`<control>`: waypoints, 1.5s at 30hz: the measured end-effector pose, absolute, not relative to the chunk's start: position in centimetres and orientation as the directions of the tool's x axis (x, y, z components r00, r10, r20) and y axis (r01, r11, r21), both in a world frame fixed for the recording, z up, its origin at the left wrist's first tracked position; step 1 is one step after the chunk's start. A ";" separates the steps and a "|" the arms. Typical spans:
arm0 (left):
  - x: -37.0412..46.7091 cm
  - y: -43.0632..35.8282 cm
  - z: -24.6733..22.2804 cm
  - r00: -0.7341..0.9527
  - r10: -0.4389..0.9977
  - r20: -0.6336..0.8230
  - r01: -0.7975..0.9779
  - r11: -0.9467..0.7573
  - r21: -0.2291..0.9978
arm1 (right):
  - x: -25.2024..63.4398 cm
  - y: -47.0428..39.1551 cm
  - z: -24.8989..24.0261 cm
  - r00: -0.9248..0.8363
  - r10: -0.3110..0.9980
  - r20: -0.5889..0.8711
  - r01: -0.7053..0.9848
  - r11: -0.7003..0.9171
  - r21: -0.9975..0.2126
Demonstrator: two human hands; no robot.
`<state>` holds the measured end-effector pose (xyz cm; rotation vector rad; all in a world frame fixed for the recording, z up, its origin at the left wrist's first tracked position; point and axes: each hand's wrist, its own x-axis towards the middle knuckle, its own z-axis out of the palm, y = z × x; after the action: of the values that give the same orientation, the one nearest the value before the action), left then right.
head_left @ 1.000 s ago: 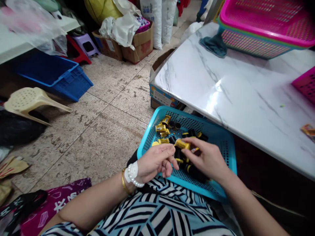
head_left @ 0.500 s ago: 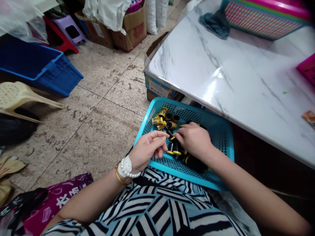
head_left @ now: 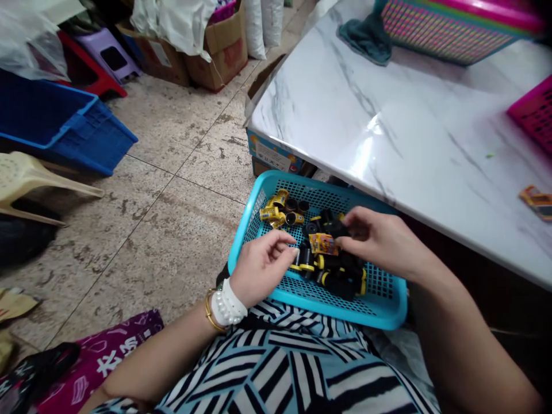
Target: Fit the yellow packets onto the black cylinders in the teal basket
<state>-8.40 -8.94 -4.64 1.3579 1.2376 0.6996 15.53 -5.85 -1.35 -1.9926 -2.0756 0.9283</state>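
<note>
Two hands held over a basket of small tubs

A blue basket (head_left: 345, 315) is placed at the near side of a marbled table (head_left: 310, 115), against patterned clothing (head_left: 267, 368). Inside it, black tubs (head_left: 338, 283) with yellow rims are heaped in the middle and to the right, some tipped on their sides. Yellow tubs (head_left: 269, 214) are gathered at the far left, some with dark open mouths turned upward or sideways.

A yellow-and-orange label (head_left: 324, 244) is seen above the black tubs, between the hands. Its right end is met by the thumb of the right hand (head_left: 375, 241), whose fingers are bent over the heap; whether the label is gripped cannot be told. The left hand (head_left: 265, 264) is held over the basket's near left part, fingers curled and thumb brought close to the forefinger; whether anything is pinched there cannot be told. A beaded bracelet (head_left: 228, 309) and a gold bangle (head_left: 209, 313) are worn on the left wrist.

On the table, a dark cloth (head_left: 366, 37) is laid beside stacked baskets (head_left: 448, 34) at the far side, and an orange wrapper (head_left: 537, 202) is left at the right. A blue crate (head_left: 106, 138) and a cream stool (head_left: 38, 172) are seen on the left.
</note>
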 end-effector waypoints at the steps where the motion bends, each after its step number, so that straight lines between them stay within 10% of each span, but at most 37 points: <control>1: -7.9 -8.9 -4.8 0.329 0.918 -0.221 0.323 0.111 0.940 | 16.8 -6.7 -1.6 -0.091 0.946 -0.310 0.839 -0.095 -0.535; 9: -3.9 -7.1 -4.8 0.488 0.846 -0.214 0.754 -0.285 0.592 | 20.8 -9.6 -5.1 -0.181 0.836 -0.518 0.219 -0.479 -0.850; 14: -3.6 -6.3 -5.3 0.453 0.851 -0.265 0.861 -0.340 0.378 | 19.2 -6.6 -6.8 -0.026 0.952 -0.306 0.685 -0.206 -0.699; 21: -5.1 -6.6 -6.7 0.440 0.867 -0.235 0.792 -0.251 0.556 | 17.2 -5.9 -9.1 -0.139 0.974 -0.179 0.898 0.047 -0.438; 28: -6.0 -7.1 -5.8 0.405 0.904 -0.138 0.569 -0.131 0.812 | 17.6 -6.7 -8.7 -0.204 0.968 -0.146 0.858 0.105 -0.503; 45: -3.6 -10.5 -2.6 0.299 0.948 -0.109 0.069 0.093 0.993 | 17.2 -13.8 -4.8 0.249 0.961 0.121 0.590 -0.052 -0.806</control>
<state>-3.63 -10.55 -2.63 1.3026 1.0645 0.8819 17.20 -13.76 -4.76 -1.7406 -1.4349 0.5990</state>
